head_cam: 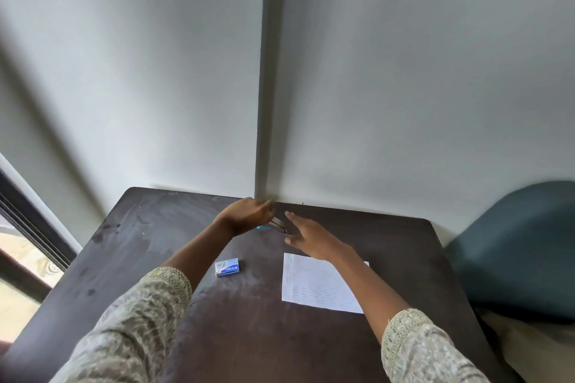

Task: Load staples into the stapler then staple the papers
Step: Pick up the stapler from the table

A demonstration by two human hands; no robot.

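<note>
A small stapler (275,226), blue with a metal part, lies far back on the dark table (242,320), mostly hidden under my left hand (245,215). That hand hovers over it, fingers extended; whether it touches the stapler I cannot tell. Just to the right of the stapler, my right hand (306,235) reaches with spread fingers and holds nothing. A blue and white staple box (227,267) lies closed nearer to me, between my forearms. The white papers (314,284) with faint printed lines lie flat at the right, partly covered by my right forearm.
The table's far edge meets a white wall (404,87) with a corner post (266,134). At the right edge sits a dark teal rounded chair back or cushion (513,246). A window frame (28,227) runs along the left.
</note>
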